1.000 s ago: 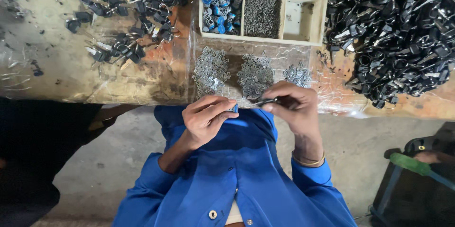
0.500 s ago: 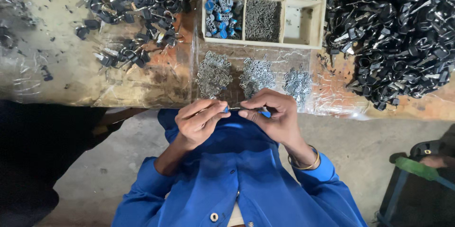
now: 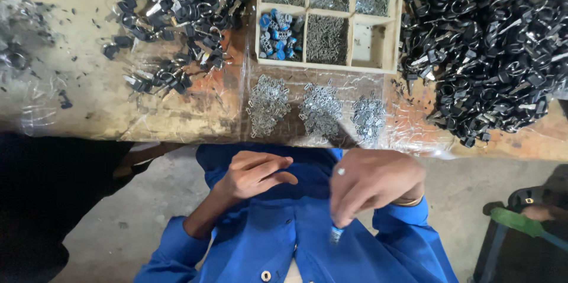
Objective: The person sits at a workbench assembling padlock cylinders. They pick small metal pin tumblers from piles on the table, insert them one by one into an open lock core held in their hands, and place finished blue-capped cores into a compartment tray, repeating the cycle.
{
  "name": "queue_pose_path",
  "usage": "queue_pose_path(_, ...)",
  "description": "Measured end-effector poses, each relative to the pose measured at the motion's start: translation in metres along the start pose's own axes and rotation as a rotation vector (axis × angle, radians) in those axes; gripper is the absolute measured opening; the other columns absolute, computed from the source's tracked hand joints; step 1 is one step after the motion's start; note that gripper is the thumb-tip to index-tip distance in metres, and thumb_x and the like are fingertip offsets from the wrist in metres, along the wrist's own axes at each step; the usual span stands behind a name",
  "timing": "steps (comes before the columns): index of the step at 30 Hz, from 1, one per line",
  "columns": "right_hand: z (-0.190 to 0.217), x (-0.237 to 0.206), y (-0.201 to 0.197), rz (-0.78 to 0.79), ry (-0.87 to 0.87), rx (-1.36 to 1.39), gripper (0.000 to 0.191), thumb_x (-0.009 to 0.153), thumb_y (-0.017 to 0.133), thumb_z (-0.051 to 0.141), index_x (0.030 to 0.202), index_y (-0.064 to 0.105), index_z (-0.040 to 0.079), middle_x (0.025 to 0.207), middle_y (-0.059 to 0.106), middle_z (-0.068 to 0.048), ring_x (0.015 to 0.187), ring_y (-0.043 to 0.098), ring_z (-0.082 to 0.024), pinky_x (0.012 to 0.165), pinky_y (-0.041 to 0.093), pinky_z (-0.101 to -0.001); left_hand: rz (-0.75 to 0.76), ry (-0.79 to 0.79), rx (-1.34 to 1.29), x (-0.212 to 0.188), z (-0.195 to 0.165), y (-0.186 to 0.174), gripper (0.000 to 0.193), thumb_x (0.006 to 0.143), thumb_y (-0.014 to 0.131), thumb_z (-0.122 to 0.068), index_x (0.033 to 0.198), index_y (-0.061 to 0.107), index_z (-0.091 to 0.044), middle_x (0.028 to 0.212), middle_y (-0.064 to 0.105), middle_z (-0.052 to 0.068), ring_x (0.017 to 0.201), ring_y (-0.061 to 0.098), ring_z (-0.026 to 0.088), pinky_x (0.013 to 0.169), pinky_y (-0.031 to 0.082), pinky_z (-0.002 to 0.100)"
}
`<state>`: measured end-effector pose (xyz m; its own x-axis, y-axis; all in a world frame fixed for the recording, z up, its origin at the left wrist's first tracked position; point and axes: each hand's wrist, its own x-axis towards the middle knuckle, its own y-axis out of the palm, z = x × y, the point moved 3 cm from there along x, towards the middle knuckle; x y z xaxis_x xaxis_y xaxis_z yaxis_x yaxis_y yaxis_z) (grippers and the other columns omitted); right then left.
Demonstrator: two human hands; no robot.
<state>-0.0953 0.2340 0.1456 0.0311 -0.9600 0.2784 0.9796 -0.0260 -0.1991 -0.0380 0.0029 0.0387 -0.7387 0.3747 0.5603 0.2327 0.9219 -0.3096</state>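
Head view is showing both hands hovering over the person's blue-shirted lap, just below the edge of the worn wooden table [image 3: 177, 117]. Left hand [image 3: 255, 173] is lying loosely curled with fingers relaxed, gripping nothing visible. Right hand [image 3: 370, 185] is pinching its fingertips downward around a small blue-tipped metal part [image 3: 336, 234], blurred by motion. Three little heaps of silvery metal clips [image 3: 319, 108] are sitting on the table near its edge, beneath a partitioned wooden tray [image 3: 328, 65], with black ring pieces [image 3: 491, 40] piled beside it.
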Motion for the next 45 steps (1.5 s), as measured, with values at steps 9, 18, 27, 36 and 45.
queue_pose_path(9, 0.007, -0.072, -0.035, -1.24, 0.966, -1.294, 0.028, 0.098, 0.084, 0.007, 0.123, 0.073, 0.009, 0.129, 0.073, -0.01, 0.119, 0.072, -0.027, 0.102, 0.057, -0.0386, 0.012, -0.031, 0.029, 0.008, -0.002, -0.001, 0.045, 0.079, 0.092, -0.02, 0.114, 0.071, -0.003, 0.095, 0.077, 0.008, 0.073, 0.074, 0.02, 0.062, 0.059, 0.03)
queue_pose_path(18, -0.027, -0.171, -0.022, -1.001, 1.387, -1.497, 0.037, 0.092, 0.084, 0.021, 0.126, 0.072, 0.011, 0.11, 0.074, -0.006, 0.106, 0.063, -0.035, 0.091, 0.046, -0.0456, 0.041, 0.045, 0.111, 0.046, -0.001, -0.029, 0.04, 0.083, 0.09, -0.018, 0.115, 0.072, -0.002, 0.093, 0.075, 0.007, 0.077, 0.075, 0.021, 0.064, 0.06, 0.033)
queue_pose_path(27, -0.016, -0.2, -0.012, -1.456, 1.187, -1.169, 0.03, 0.092, 0.09, 0.021, 0.096, 0.066, 0.003, 0.089, 0.069, -0.009, 0.08, 0.063, -0.023, 0.072, 0.047, -0.036, 0.056, 0.1, 0.402, 0.104, 0.012, -0.045, 0.022, 0.094, 0.082, -0.021, 0.112, 0.075, -0.01, 0.095, 0.077, 0.003, 0.075, 0.074, 0.016, 0.06, 0.058, 0.031)
queue_pose_path(36, -0.016, -0.151, -0.005, -1.509, 1.02, -0.968, 0.03, 0.098, 0.086, 0.016, 0.087, 0.061, 0.002, 0.073, 0.063, -0.008, 0.064, 0.052, -0.011, 0.058, 0.038, -0.0266, 0.169, -0.127, 0.767, 0.162, 0.075, -0.041, 0.025, 0.097, 0.078, -0.026, 0.111, 0.077, -0.005, 0.101, 0.067, 0.009, 0.084, 0.067, 0.022, 0.056, 0.055, 0.033)
queue_pose_path(45, -0.038, -0.065, -0.019, -1.193, 0.834, -1.316, 0.016, 0.097, 0.082, 0.015, 0.11, 0.074, 0.011, 0.105, 0.073, -0.007, 0.083, 0.07, -0.02, 0.072, 0.054, -0.0314, 0.299, -0.264, 0.814, 0.178, 0.14, -0.005, 0.023, 0.093, 0.079, -0.018, 0.098, 0.076, 0.004, 0.106, 0.061, 0.015, 0.094, 0.059, 0.026, 0.066, 0.056, 0.042)
